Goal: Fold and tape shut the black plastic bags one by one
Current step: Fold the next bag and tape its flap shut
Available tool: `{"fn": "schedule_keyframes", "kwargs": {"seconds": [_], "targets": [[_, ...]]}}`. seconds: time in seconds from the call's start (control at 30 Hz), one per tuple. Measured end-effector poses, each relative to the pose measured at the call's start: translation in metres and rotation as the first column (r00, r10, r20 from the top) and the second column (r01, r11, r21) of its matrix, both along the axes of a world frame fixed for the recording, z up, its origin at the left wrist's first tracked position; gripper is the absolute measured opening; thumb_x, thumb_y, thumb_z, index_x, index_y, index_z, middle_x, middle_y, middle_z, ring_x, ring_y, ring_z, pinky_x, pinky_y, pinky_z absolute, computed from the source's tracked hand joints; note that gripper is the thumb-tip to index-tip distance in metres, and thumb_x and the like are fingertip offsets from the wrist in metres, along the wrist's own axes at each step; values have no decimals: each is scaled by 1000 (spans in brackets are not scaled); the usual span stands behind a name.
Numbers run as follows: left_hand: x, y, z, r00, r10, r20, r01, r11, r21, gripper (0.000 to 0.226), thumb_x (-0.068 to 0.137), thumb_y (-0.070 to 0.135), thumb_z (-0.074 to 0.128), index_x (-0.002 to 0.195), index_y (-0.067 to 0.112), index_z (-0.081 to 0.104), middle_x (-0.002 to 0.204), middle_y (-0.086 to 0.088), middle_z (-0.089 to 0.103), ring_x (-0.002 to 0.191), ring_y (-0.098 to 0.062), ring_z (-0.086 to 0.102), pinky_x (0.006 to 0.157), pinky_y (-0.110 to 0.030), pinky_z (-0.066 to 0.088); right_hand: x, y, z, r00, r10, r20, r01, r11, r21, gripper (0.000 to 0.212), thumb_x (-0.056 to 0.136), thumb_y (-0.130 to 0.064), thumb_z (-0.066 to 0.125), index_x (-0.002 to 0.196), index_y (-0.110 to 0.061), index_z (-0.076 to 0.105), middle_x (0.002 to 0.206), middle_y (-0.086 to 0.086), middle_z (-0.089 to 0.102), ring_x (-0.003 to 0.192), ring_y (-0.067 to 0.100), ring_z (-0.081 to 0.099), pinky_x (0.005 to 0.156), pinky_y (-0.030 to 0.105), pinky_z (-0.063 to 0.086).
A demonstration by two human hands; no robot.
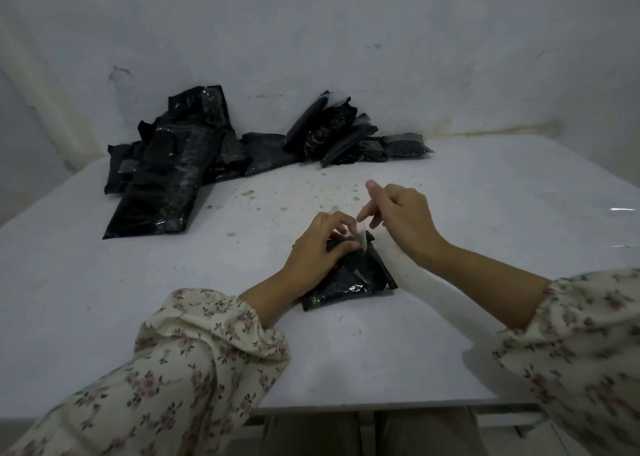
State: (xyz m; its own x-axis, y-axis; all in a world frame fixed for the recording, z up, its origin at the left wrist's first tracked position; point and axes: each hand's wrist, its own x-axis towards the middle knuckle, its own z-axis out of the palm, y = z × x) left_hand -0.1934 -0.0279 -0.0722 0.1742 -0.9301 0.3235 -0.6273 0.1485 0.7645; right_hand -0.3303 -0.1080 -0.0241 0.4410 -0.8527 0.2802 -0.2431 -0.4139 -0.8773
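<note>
From the head view, I am leaning over the white table (485, 254) and working on one black bag (353, 279), which is lying flat just in front of me, between my forearms. My left hand (317, 251) is resting on its near-left part, with the fingers curled over the folded top end and gripping it so the fold is staying down. A pale strip of tape (361, 236) is standing up from that fold. My right hand (403, 218) is hovering just above and to the right. One finger is lifting clear and another fingertip is reaching down to the strip's upper end. I cannot tell whether I am pinching the tape or only touching it.

Two heaps of black bags are waiting against the wall, well away from my hands: a bigger heap (166, 175) at the far left and a smaller heap (337, 140) near the middle.

I am judging the tape to be the risk. It is standing loose, so it could curl and stick to itself or to my fingertip. The plastic looks slick. If my left fingers ease off, the fold could spring open and the tape would be landing crooked or over a wrinkle.
</note>
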Motion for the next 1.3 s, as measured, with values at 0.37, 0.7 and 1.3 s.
{"fn": "schedule_keyframes", "kwargs": {"seconds": [0.37, 0.7, 1.3], "targets": [[3, 1, -4, 997, 8, -81, -12, 999, -48, 38, 92, 20, 62, 81, 55, 50, 103, 5, 53, 97, -2, 58, 97, -35, 47, 3, -4, -8, 991, -74, -110, 120, 848, 516, 52, 90, -37, 64, 131, -17, 38, 125, 10, 48, 100, 21, 49, 70, 27, 38], [1, 7, 1, 972, -53, -228, 19, 989, -148, 22, 91, 26, 57, 82, 45, 61, 105, -7, 56, 91, -7, 59, 82, -19, 47, 9, 8, -16, 981, 98, -167, 25, 791, 612, 19, 89, -20, 68, 92, -3, 64, 87, 16, 65, 75, 26, 62, 65, 34, 55], [49, 36, 30, 800, -172, -575, 92, 982, -165, 17, 101, 7, 41, 89, 17, 47, 91, 0, 74, 109, -20, 65, 101, -27, 43, 0, 9, -42, 861, -247, -444, 19, 889, -457, 51, 84, -7, 68, 130, -20, 48, 117, 10, 49, 107, 31, 43, 77, 35, 38]]}}
